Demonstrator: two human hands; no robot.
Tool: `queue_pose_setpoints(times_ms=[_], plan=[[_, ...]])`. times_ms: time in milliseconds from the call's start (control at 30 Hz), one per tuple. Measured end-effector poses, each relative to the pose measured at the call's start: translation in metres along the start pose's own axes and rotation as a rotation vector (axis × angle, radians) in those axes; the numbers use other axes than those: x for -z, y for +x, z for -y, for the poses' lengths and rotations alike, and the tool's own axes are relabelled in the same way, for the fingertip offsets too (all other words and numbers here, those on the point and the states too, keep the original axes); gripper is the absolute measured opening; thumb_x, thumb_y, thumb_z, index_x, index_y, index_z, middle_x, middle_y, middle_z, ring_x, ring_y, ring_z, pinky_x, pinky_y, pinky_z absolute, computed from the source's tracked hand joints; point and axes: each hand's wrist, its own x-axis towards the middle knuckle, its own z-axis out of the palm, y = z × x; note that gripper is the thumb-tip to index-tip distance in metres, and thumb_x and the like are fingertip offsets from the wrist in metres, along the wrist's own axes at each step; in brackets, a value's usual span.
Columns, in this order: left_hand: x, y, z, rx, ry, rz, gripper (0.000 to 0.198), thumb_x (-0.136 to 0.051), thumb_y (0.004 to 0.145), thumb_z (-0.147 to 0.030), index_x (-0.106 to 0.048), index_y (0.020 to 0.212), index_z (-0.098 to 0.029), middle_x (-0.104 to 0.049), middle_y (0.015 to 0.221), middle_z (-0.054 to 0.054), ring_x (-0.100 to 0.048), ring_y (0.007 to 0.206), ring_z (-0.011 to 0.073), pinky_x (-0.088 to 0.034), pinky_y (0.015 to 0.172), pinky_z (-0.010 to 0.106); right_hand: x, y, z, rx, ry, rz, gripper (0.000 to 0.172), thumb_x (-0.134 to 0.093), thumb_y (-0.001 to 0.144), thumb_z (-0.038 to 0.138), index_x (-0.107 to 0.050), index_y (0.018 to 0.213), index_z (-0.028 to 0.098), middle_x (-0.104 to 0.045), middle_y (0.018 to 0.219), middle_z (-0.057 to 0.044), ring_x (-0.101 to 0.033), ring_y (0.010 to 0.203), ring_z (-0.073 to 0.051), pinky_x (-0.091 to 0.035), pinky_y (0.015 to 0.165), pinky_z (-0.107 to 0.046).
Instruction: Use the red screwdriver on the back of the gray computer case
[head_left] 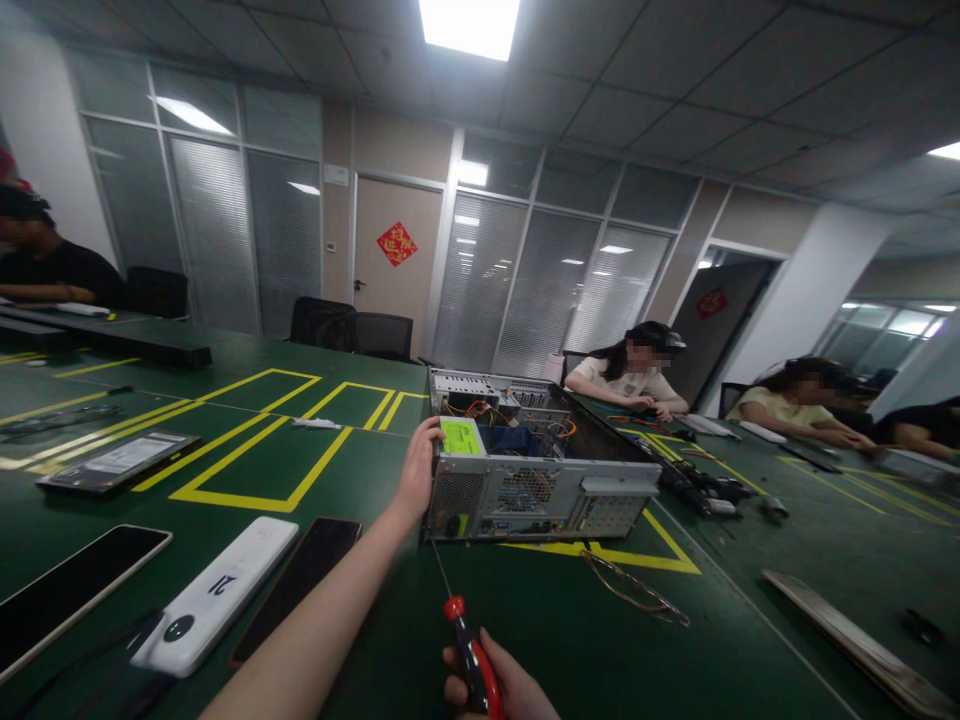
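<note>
An open desktop computer case point(536, 470) lies on its side on the green table point(525, 640), rear panel toward me, with wires and a green-labelled power supply point(460, 437) showing inside. My left hand point(418, 470) grips the case's near left top corner, fingers curled over the edge. My right hand point(495, 690) at the bottom edge is closed on a red-and-black screwdriver point(469, 655). Its thin shaft points up toward the case's lower left corner.
Two dark phones point(67, 590) point(296, 585) and a white power bank point(217, 595) lie at the left. A flat drive point(120, 460) sits further left. Loose wire point(634, 590) and a panel point(855, 640) lie at the right. Other people sit around the table.
</note>
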Motion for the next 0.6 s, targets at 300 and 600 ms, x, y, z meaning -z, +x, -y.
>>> queue_pose_setpoints(times_ms=[300, 600], plan=[[0.002, 0.0, -0.002, 0.008, 0.003, 0.008, 0.045, -0.025, 0.098, -0.052, -0.059, 0.1, -0.024, -0.054, 0.136, 0.008, -0.048, 0.132, 0.0213, -0.036, 0.115, 0.041, 0.002, 0.006, -0.006, 0.019, -0.061, 0.018, 0.041, -0.059, 0.09, 0.045, -0.068, 0.069, 0.012, -0.065, 0.06, -0.002, -0.059, 0.052, -0.007, -0.043, 0.051, -0.013], [-0.001, 0.0, 0.002, 0.004, 0.009, -0.005, 0.046, -0.025, 0.098, -0.053, -0.059, 0.1, -0.023, -0.055, 0.135, 0.009, -0.049, 0.131, 0.0215, -0.035, 0.115, 0.043, 0.001, 0.009, -0.006, -0.018, -0.068, -0.036, 0.038, -0.058, 0.09, 0.045, -0.068, 0.075, 0.012, -0.061, 0.053, -0.003, -0.045, 0.037, -0.006, -0.033, 0.039, -0.015]])
